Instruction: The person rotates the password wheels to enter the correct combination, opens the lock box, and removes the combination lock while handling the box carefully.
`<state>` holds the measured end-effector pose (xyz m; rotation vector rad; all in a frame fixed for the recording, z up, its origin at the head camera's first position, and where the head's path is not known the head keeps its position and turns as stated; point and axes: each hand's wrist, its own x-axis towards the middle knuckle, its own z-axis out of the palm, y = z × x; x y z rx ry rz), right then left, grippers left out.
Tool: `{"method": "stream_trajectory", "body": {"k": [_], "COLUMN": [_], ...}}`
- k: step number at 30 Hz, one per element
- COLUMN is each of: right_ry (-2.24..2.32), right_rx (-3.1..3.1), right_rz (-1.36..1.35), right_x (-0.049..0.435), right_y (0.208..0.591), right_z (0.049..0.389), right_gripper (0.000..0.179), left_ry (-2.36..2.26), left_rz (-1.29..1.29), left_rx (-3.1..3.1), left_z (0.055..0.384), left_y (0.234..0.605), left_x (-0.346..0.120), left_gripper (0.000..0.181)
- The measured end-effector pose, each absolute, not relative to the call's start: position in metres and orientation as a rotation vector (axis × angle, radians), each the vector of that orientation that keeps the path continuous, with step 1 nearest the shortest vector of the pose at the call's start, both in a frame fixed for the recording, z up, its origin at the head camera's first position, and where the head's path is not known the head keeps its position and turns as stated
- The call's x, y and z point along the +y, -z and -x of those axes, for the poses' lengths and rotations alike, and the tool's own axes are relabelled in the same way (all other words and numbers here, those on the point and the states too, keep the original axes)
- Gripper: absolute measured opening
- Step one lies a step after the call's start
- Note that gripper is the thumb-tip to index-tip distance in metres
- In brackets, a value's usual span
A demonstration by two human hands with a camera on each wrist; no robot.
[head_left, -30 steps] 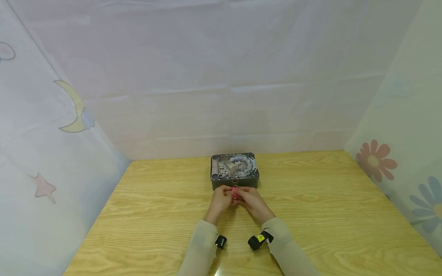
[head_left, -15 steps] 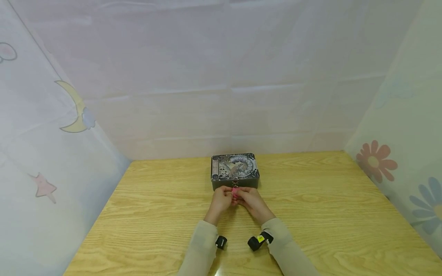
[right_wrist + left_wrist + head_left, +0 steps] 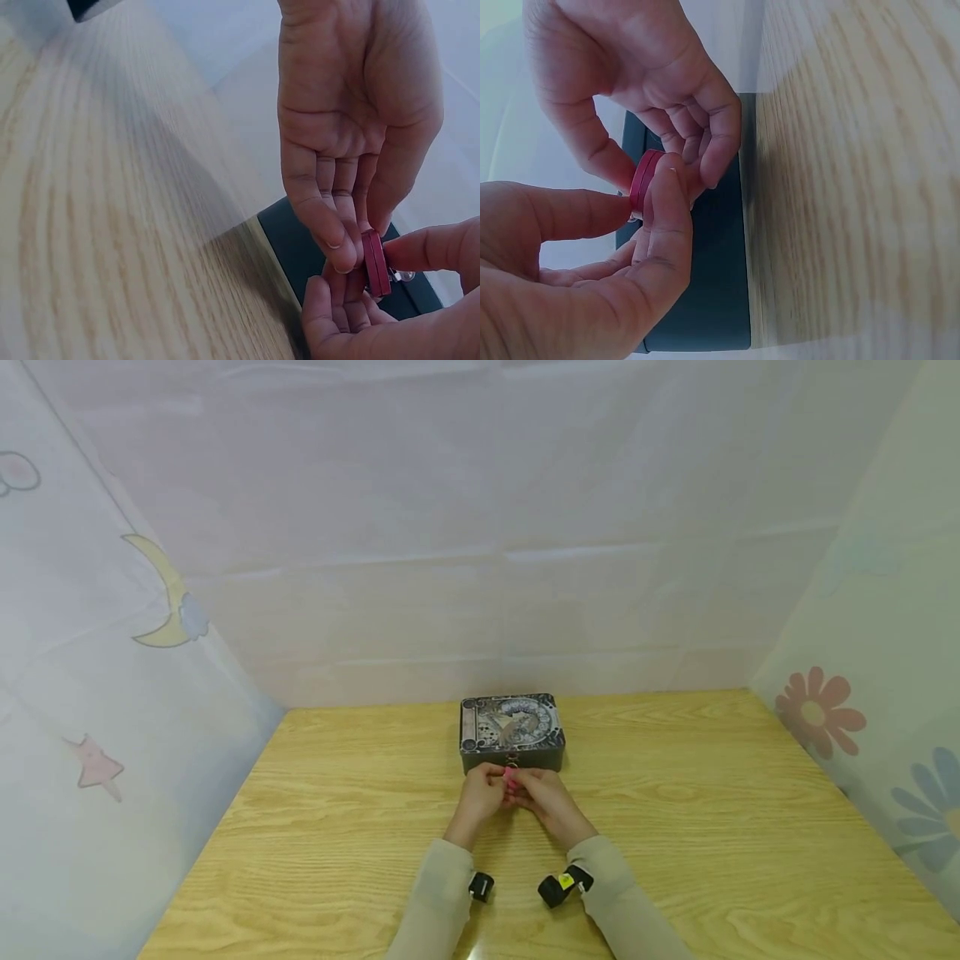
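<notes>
A dark tin box (image 3: 512, 723) with a picture on its lid stands at the far side of the table, lid down. At its front clasp is a small pink padlock (image 3: 510, 774), its metal loop just showing above the fingers. My left hand (image 3: 481, 793) pinches the padlock from the left; its thumb and index finger show on the padlock (image 3: 643, 182) in the left wrist view. My right hand (image 3: 551, 797) grips it from the right with thumb and fingers. In the right wrist view, the padlock's edge (image 3: 376, 262) faces the camera, and fingers cover much of its body.
The wooden table (image 3: 337, 835) extends to both sides and in front of the box. Behind it hangs a pale cloth backdrop (image 3: 480, 568), with patterned cloth walls at left and right. Each wrist wears a black camera strap (image 3: 566, 885).
Both hands stay at the front of the box. The padlock looks slightly turned between the fingers, with a little more pink showing. The box has not moved.
</notes>
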<state>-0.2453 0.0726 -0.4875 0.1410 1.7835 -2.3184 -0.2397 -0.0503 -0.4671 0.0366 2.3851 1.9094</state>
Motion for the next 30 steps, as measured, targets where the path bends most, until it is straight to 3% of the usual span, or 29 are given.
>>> {"method": "stream_trajectory", "body": {"k": [30], "right_ry": [2.329], "right_rx": [1.748], "right_rz": [-0.171], "right_x": [0.0739], "right_y": [0.4890], "right_z": [0.2459], "right_gripper": [0.024], "left_ry": [-1.911], "left_rz": [-0.013], "left_rx": [2.364], "left_z": [0.2400], "left_y": [0.4674], "left_x": [-0.0487], "left_gripper": [0.020]}}
